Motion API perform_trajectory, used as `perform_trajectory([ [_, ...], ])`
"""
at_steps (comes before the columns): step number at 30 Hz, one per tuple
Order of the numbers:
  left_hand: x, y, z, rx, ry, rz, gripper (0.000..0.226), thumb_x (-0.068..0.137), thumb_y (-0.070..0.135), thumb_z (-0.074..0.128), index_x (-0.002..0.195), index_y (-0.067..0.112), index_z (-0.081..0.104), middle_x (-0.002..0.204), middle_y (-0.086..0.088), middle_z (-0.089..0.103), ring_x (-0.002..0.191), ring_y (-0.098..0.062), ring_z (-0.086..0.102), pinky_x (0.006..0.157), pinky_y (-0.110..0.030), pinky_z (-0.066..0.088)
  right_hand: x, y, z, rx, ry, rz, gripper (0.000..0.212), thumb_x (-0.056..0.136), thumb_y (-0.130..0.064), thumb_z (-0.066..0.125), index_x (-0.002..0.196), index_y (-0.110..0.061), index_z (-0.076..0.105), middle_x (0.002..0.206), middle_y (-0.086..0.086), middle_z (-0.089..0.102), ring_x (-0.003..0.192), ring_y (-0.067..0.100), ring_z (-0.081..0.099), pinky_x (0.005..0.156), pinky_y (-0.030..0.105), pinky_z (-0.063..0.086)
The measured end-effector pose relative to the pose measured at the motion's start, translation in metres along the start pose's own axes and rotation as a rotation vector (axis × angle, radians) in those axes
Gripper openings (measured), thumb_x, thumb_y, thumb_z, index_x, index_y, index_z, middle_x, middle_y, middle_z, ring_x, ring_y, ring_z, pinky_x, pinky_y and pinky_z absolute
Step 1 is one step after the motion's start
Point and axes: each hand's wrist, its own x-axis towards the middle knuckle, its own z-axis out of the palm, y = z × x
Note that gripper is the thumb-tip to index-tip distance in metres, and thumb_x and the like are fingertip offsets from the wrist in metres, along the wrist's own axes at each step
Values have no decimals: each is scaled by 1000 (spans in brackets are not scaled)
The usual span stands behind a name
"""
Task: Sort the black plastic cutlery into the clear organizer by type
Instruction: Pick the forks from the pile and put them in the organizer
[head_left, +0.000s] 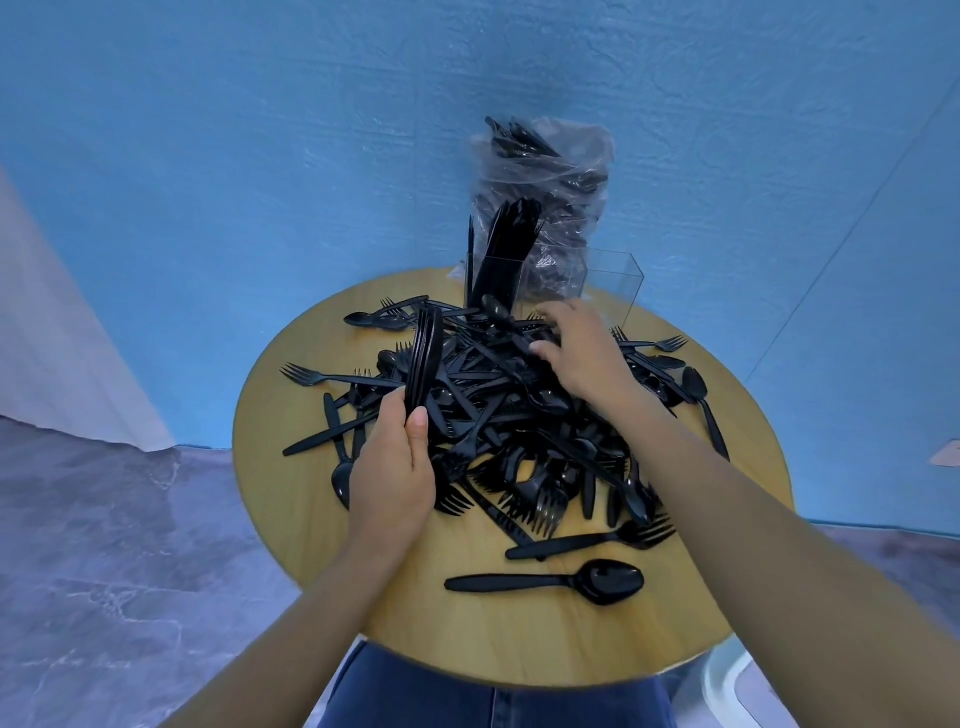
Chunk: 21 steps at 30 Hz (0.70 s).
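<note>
Head view, one frame, places given from the round wooden table (291, 467).

Item: pile of black cutlery (519, 410). Forks, spoons and knives lie mixed and overlapping across the middle of the table, with strays spread toward its left and right rims.

Item: clear organizer (608, 283). It stands at the far edge of the table, beyond the pile. Its left compartment holds a bunch of sorted black pieces (501, 254) standing upright; what type they are cannot be told. Its right compartment looks see-through, with nothing dark standing in it.

Item: plastic bag (545, 171). Crumpled and transparent, with more black cutlery inside, it stands behind the organizer at the table's far edge.

Item: lone spoon (550, 581). It lies flat near the table's near rim, bowl to the right. A lone fork (587, 540) lies just beyond it, tines to the right.

Item: left hand (395, 467). It is over the table's left half, fingers and thumb curled round a stacked bundle of cutlery (423, 358) held upright.

Item: right hand (582, 353). It is over the far part of the pile, just in front of the organizer, fingers spread and loosely bent, fingertips on the cutlery; nothing is plainly grasped.

Item: blue denim (467, 701) shows below the table's near rim.
</note>
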Motion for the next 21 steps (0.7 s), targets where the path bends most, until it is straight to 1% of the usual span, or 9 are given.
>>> perform_trajectory([
  [2,0,0,0,2,-2,-3,40,97,38,24,117,11,48,69,3,47,61,-12,47,53,-26,29,-17,0,-6,30,-15,-41,40,91,-24,61,129,-13,54,127,7,52,115,21,51,96,29,38],
  [4,0,0,1,-5,-3,6,41,96,40,23,114,13,48,69,2,48,60,-14,47,52,-27,30,-42,-1,-13,36,-99,-98,39,90,-30,62,125,-16,57,124,3,53,115,17,50,94,25,35],
  [6,0,0,1,-11,-1,20,43,95,43,21,112,14,48,68,4,47,59,-14,47,51,-27,30,-66,-3,-18,42,-265,-122,49,86,-39,65,130,-21,52,128,0,48,121,16,41,99,27,32],
  [8,0,0,1,-9,2,25,43,94,43,21,111,14,48,68,4,47,59,-14,47,52,-28,31,-82,-3,-15,-18,-387,-110,63,82,-45,66,138,-25,43,134,-1,40,127,18,31,106,33,30],
  [10,0,0,1,-10,6,21,44,95,42,22,113,12,48,68,5,47,59,-13,47,52,-28,30,-86,-3,-6,-111,-375,-109,67,83,-46,65,141,-27,38,137,-1,35,128,20,26,108,35,28],
  [14,0,0,0,-26,15,9,43,97,39,24,117,10,48,71,6,49,63,-11,49,55,-28,33,-75,-11,6,-234,-276,-153,69,87,-46,60,146,-28,28,142,0,30,129,23,25,107,38,26],
  [16,1,1,0,-21,17,0,42,97,38,24,119,11,48,72,5,50,64,-11,50,55,-27,33,-65,-18,10,-307,-294,-212,71,89,-44,58,148,-31,21,148,-1,23,133,25,21,108,41,23],
  [18,0,1,0,-15,8,-9,34,100,33,27,116,12,48,71,5,49,61,-11,49,53,-27,32,-53,-25,13,-352,-350,-263,70,91,-40,54,149,-33,16,152,-2,20,134,27,20,108,43,21],
  [21,0,2,-1,-8,4,-5,30,100,32,27,112,13,48,70,6,48,61,-9,48,52,-26,32,-39,-29,16,-400,-373,-300,63,93,-36,52,148,-33,22,149,-1,26,131,27,25,106,42,22],
])
